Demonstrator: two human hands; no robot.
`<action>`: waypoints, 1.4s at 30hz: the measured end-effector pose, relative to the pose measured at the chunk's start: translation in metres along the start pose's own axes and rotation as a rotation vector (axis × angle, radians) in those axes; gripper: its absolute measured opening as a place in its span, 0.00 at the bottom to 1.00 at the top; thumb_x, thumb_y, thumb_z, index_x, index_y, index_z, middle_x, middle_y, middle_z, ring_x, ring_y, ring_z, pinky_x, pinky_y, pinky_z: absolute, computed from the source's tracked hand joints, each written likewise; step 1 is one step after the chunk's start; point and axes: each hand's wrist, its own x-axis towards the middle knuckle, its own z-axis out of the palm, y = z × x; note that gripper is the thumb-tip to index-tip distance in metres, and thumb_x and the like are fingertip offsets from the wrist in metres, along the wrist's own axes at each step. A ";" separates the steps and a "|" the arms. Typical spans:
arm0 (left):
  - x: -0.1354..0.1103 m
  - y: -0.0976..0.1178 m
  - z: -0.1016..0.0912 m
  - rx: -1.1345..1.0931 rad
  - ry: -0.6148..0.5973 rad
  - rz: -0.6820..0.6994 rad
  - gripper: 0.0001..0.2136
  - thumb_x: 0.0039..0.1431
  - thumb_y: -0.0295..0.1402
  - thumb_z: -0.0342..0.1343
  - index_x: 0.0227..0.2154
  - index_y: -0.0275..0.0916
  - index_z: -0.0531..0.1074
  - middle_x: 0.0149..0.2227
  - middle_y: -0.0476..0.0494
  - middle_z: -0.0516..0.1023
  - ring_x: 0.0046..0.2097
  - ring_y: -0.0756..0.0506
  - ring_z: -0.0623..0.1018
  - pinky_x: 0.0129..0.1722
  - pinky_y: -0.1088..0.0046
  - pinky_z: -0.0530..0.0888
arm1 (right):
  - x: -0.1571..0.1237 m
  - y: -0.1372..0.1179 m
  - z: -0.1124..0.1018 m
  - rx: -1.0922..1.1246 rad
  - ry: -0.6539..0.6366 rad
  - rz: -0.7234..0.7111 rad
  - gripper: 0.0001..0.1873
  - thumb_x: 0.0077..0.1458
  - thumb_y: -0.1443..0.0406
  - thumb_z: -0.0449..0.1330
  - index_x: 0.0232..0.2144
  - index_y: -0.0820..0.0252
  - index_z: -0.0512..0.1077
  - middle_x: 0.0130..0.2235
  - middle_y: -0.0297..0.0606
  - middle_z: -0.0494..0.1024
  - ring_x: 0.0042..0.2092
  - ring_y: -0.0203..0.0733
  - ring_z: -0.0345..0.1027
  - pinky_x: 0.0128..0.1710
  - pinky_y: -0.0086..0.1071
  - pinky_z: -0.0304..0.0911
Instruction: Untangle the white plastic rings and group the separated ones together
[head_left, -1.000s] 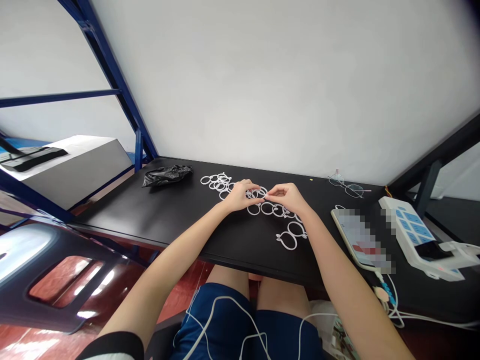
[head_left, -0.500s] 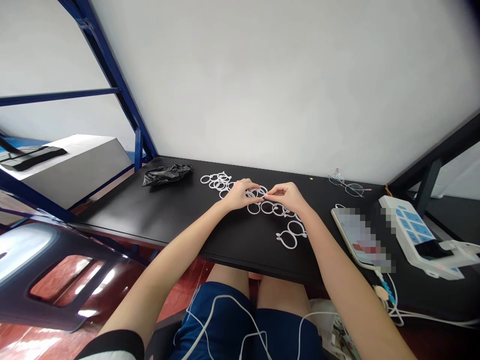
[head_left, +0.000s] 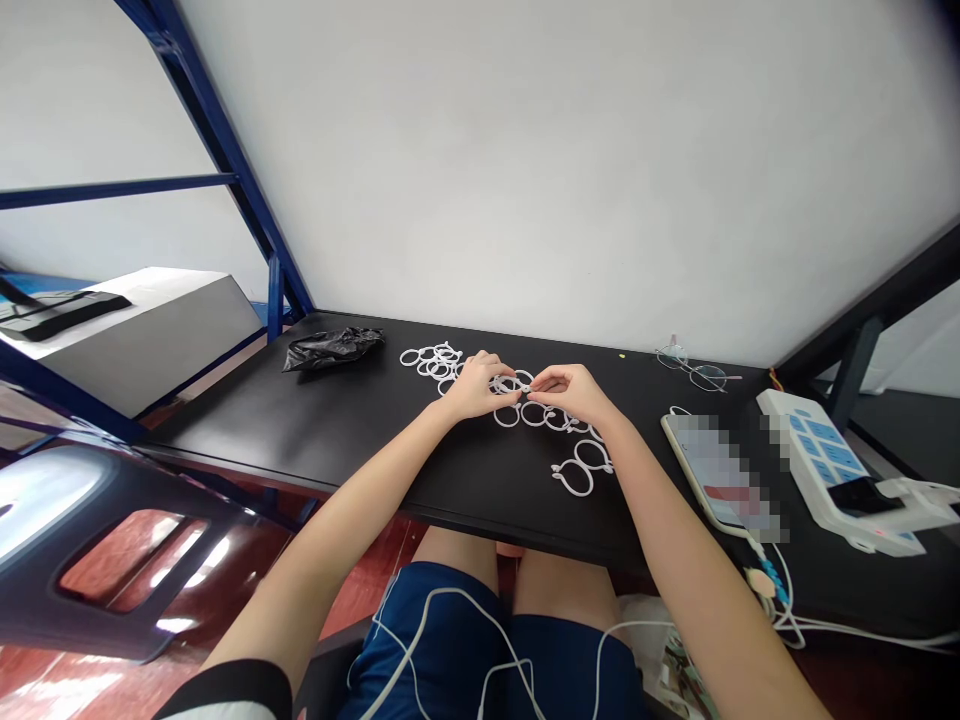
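Both of my hands meet over the middle of a black table [head_left: 352, 430]. My left hand [head_left: 472, 385] and my right hand [head_left: 574, 392] each pinch a small white plastic ring [head_left: 515, 383] held between their fingertips. Under and right of my hands lies a linked run of white rings [head_left: 577, 470]. A loose pile of white rings [head_left: 431, 362] lies just left of my left hand.
A crumpled black plastic bag [head_left: 334, 348] lies at the back left. A pair of glasses [head_left: 694, 372] rests near the wall. A phone [head_left: 716, 475] and a white power strip [head_left: 832, 465] with cables sit at the right. A dark chair [head_left: 90, 540] stands at the lower left.
My hands have stayed together on the ring, with only small finger movements. The view has shifted slightly.
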 end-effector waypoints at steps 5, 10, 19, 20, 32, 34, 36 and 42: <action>-0.001 -0.003 -0.001 0.035 0.004 -0.022 0.12 0.50 0.40 0.62 0.36 0.40 0.78 0.33 0.44 0.74 0.40 0.43 0.70 0.45 0.61 0.68 | 0.000 0.000 -0.001 -0.028 -0.016 -0.005 0.15 0.39 0.58 0.71 0.28 0.61 0.77 0.29 0.40 0.79 0.34 0.45 0.75 0.36 0.37 0.72; -0.002 -0.002 -0.001 0.065 -0.022 -0.009 0.13 0.50 0.38 0.62 0.38 0.40 0.77 0.36 0.43 0.74 0.42 0.42 0.70 0.47 0.59 0.67 | 0.000 -0.001 -0.003 -0.087 -0.068 0.008 0.13 0.38 0.61 0.70 0.28 0.61 0.77 0.32 0.40 0.80 0.37 0.45 0.75 0.40 0.38 0.72; -0.004 -0.002 0.000 0.131 -0.078 0.010 0.14 0.51 0.38 0.61 0.41 0.41 0.75 0.41 0.43 0.75 0.47 0.40 0.69 0.51 0.57 0.65 | -0.001 0.002 -0.002 -0.108 -0.114 0.048 0.09 0.40 0.65 0.68 0.29 0.61 0.77 0.31 0.40 0.80 0.36 0.44 0.75 0.39 0.37 0.72; -0.004 -0.002 0.000 0.136 -0.087 0.008 0.14 0.51 0.38 0.61 0.41 0.41 0.75 0.42 0.43 0.75 0.47 0.40 0.69 0.51 0.57 0.64 | -0.001 0.002 -0.002 -0.109 -0.119 0.059 0.09 0.40 0.66 0.68 0.29 0.61 0.77 0.31 0.39 0.80 0.35 0.44 0.75 0.39 0.36 0.72; -0.005 -0.001 -0.001 0.131 -0.100 0.027 0.12 0.55 0.40 0.58 0.41 0.42 0.75 0.42 0.44 0.75 0.47 0.41 0.69 0.54 0.58 0.63 | -0.002 0.001 0.001 -0.160 -0.091 0.072 0.07 0.41 0.70 0.64 0.28 0.60 0.76 0.29 0.38 0.80 0.34 0.43 0.75 0.37 0.34 0.72; -0.005 0.000 -0.001 0.129 -0.096 0.038 0.12 0.56 0.39 0.57 0.41 0.42 0.75 0.42 0.44 0.75 0.47 0.42 0.69 0.54 0.58 0.62 | -0.003 0.001 0.002 -0.170 -0.081 0.065 0.08 0.41 0.71 0.62 0.29 0.60 0.76 0.29 0.37 0.80 0.34 0.43 0.75 0.37 0.34 0.72; -0.005 0.000 0.000 0.129 -0.093 0.051 0.12 0.57 0.39 0.56 0.41 0.41 0.75 0.42 0.44 0.75 0.47 0.42 0.69 0.54 0.58 0.62 | -0.002 0.001 0.002 -0.180 -0.062 0.058 0.09 0.40 0.73 0.61 0.28 0.61 0.76 0.29 0.37 0.80 0.33 0.42 0.75 0.36 0.33 0.72; -0.006 0.000 0.001 0.131 -0.087 0.080 0.11 0.58 0.39 0.54 0.41 0.42 0.74 0.41 0.44 0.74 0.47 0.42 0.69 0.55 0.57 0.62 | -0.001 0.001 0.004 -0.196 -0.008 0.021 0.10 0.40 0.75 0.60 0.27 0.61 0.76 0.27 0.37 0.79 0.32 0.41 0.75 0.34 0.32 0.71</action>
